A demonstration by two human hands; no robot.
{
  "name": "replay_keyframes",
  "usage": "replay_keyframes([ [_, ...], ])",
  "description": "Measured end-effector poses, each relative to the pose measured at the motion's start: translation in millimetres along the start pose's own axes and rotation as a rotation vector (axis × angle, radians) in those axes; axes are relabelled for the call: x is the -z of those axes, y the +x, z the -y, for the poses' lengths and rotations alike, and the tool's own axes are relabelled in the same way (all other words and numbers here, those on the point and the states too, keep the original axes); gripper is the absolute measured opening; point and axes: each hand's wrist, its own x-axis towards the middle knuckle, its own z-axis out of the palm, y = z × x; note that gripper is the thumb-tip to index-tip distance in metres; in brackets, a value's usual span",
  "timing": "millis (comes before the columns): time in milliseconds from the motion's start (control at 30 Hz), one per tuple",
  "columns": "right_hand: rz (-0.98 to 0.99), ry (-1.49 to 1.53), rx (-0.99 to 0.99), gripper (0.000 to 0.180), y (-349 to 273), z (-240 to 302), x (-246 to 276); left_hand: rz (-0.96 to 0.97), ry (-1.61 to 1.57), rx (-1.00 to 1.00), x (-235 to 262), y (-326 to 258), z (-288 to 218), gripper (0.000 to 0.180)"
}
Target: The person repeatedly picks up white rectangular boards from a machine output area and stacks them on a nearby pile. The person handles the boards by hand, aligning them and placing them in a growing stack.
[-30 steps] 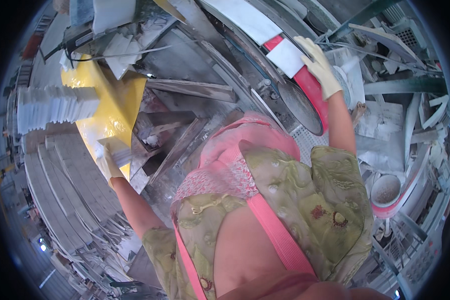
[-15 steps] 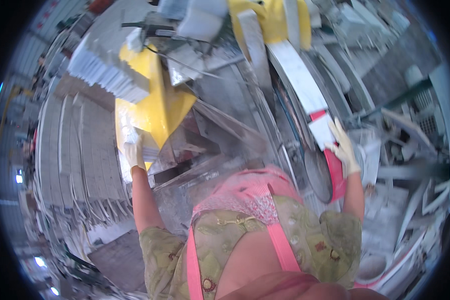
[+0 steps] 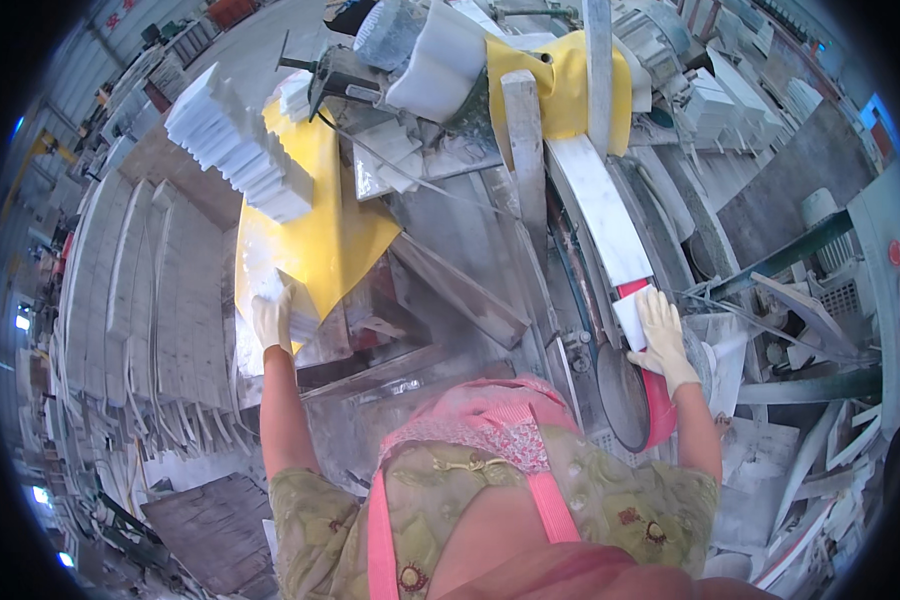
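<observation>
Both my hands wear pale gloves. My left hand (image 3: 272,320) is closed round the near end of some small white tiles (image 3: 261,277) on a yellow sheet (image 3: 300,240); its fingertips are partly hidden. Reaching to the right, my right hand (image 3: 661,338) lies flat with fingers stretched over a white tile (image 3: 628,320), covering much of it. That tile rests on the red belt (image 3: 658,395) of a narrow machine with a rounded near end. Just beyond it on the same line is a long white stone strip (image 3: 600,210).
A tall stack of white tiles (image 3: 240,150) stands on the yellow sheet's far part. Grey slabs (image 3: 185,290) line the left side. Another yellow cover (image 3: 560,90) hangs over the machine's far end, beside an upright grey bar (image 3: 523,130). Stone offcuts (image 3: 810,320) and a green frame lie right.
My right hand has gone from the tile's right edge to flat on top of it. The left hand stays at its tiles. The whole view has shifted slightly.
</observation>
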Motion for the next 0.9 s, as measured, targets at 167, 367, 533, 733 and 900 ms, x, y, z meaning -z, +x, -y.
replay_keyframes([
  [167,-0.35,-0.058,-0.082,0.093,7,29,-23,-0.047,0.119,-0.179,-6,20,29,0.068],
  [367,-0.307,-0.187,-0.086,0.077,14,12,-13,0.094,0.045,-0.183,-2,17,25,0.061],
  [533,-0.37,-0.347,0.02,0.079,52,13,14,0.083,-0.011,-0.06,8,-7,-5,0.071],
  [733,-0.167,-0.157,-0.07,0.097,63,34,19,0.017,0.004,-0.028,9,-13,-16,0.07],
  [900,-0.159,-0.152,-0.131,0.106,77,36,15,0.031,-0.124,-0.019,-1,3,20,0.073],
])
